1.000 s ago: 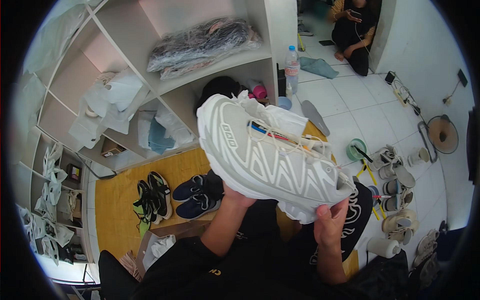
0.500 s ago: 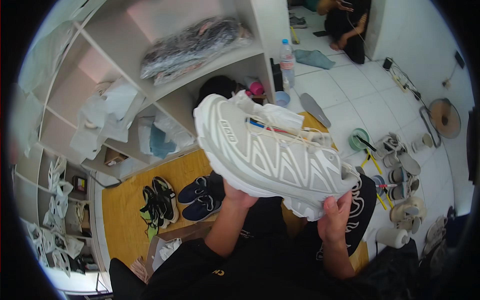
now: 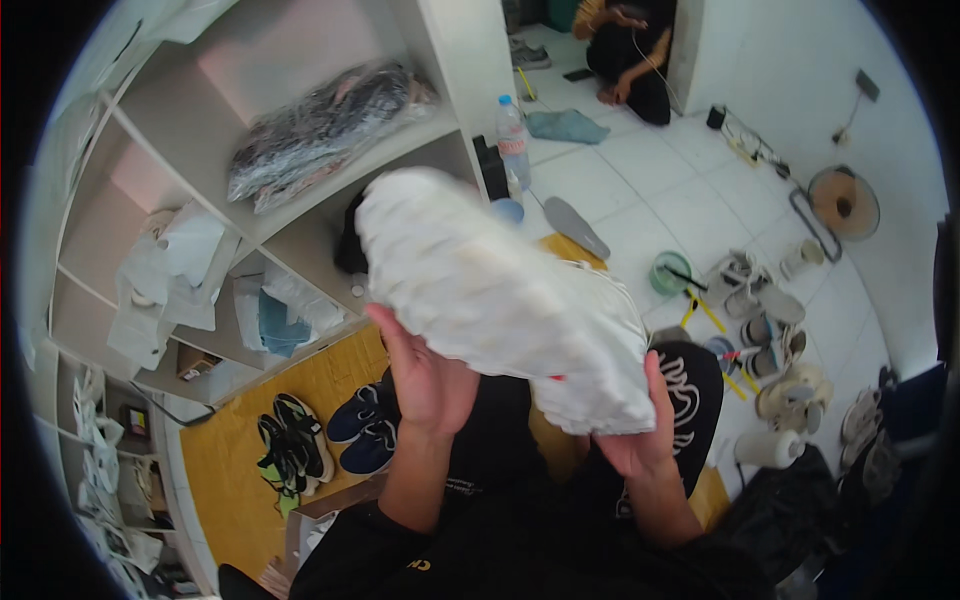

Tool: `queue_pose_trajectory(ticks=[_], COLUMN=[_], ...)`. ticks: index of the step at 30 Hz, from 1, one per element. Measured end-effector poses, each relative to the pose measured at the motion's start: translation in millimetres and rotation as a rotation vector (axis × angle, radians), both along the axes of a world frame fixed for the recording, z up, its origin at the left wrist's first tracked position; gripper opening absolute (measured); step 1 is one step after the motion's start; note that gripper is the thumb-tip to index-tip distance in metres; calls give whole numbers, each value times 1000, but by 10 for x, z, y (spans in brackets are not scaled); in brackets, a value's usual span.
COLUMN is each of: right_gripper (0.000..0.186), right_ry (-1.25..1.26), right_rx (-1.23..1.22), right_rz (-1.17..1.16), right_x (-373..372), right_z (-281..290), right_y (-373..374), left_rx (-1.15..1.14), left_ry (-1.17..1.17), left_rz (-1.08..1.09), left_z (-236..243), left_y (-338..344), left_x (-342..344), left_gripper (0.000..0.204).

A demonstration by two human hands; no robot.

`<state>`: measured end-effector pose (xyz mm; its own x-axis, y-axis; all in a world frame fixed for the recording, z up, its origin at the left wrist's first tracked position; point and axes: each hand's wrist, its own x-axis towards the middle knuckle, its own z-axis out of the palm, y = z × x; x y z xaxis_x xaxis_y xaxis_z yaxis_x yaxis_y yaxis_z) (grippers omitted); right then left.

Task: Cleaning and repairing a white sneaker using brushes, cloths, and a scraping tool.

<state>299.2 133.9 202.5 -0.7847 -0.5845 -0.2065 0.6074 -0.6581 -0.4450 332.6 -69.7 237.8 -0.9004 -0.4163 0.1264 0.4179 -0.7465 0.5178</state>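
A white sports shoe [image 3: 490, 290] is held up in front of me, its ridged sole toward me and smeared by motion. My right hand [image 3: 640, 430] grips the heel end, thumb along the near edge, the other fingers partly hidden by the shoe. Under the forefoot, my left hand [image 3: 435, 385] is open with one digit stretched upward beside the sole. The rest of its fingers pass out of sight behind the shoe; whether they touch it I cannot tell.
Black-and-green shoes [image 3: 295, 445] and dark blue shoes [image 3: 362, 430] rest on a yellow-brown mat [image 3: 225, 470]. A shelf unit [image 3: 440, 140] holds plastic-wrapped goods. Rightward are several shoes [image 3: 790, 395], a green bowl [image 3: 672, 272] and a white bottle [image 3: 768, 449]. Another person [image 3: 635, 60] sits beyond.
The shoe has turned from showing its side and laces to showing its sole. My left hand has loosened and shifted left. The surroundings have slid left in view.
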Motion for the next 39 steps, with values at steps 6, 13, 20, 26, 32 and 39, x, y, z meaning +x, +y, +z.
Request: queue_pose_trajectory(ticks=[6, 13, 20, 26, 32, 39], right_gripper=[59, 50, 53, 57, 56, 54], right_ry=[-90, -120, 21, 73, 157, 138], right_rx=[-665, -1565, -1669, -1710, -1762, -1769], right_rz=[180, 560, 660, 729, 770, 837], right_x=[-36, -279, -218, -212, -190, -230], right_z=[-8, -35, -13, -12, -8, -9], right_y=[33, -16, 47, 14, 11, -72], left_rx=[-68, -159, -202, -216, -291, -315], left_ry=[10, 13, -46, -70, -233, -377], left_rz=[-47, -47, -58, -58, 2, 25], left_z=[-10, 2, -27, -79, -160, -77], left_y=[228, 293, 367, 316, 285, 273], left_x=[-186, -145, -159, -145, -103, -49], left_gripper=[45, 26, 24, 25, 33, 45])
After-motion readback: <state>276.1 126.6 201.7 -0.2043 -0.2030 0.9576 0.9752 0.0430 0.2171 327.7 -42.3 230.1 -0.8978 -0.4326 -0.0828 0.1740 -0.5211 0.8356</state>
